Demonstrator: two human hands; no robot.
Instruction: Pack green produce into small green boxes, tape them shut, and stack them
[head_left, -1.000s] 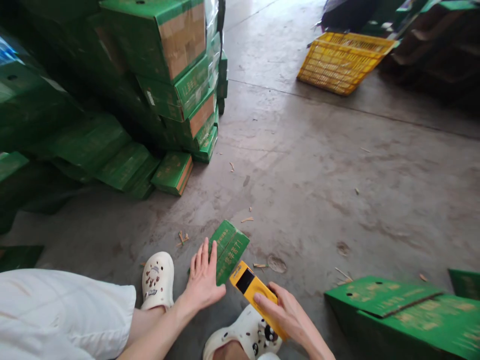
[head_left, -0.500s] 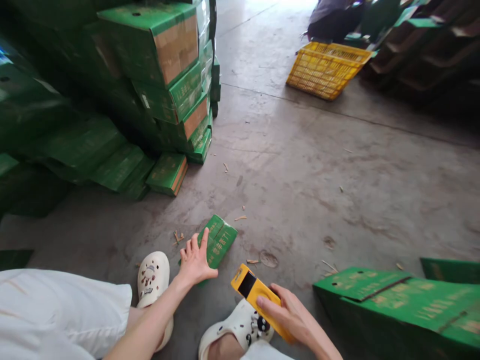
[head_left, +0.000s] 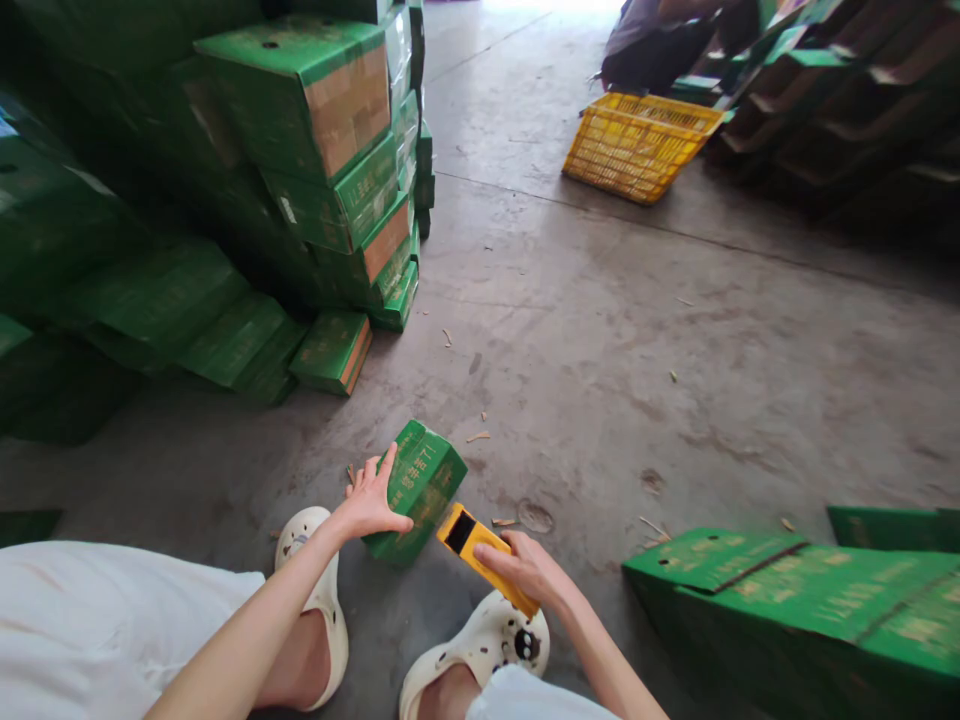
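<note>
My left hand (head_left: 375, 502) grips a small green cardboard box (head_left: 429, 475) with pale printed characters, fingers along its far left side and thumb across its near face. The box is tilted, with its front side turned toward me, low over or on the floor between my shoes. My right hand (head_left: 525, 568) is closed around a long, flat yellow item (head_left: 491, 580) with a black panel near its far end; its exact kind is unclear. That far end is close to the box's lower right edge; whether they touch I cannot tell.
Stacked green cartons (head_left: 349, 120) rise at the left, with a small green box (head_left: 331, 352) at their foot. A large green carton (head_left: 810, 600) is at the right. A yellow plastic crate (head_left: 641, 150) stands farther off, near a crouching person (head_left: 649, 55). Scraps litter the concrete floor.
My left hand has tipped the green box so that its side faces me. My right hand has brought the yellow item left, nearer the box.
</note>
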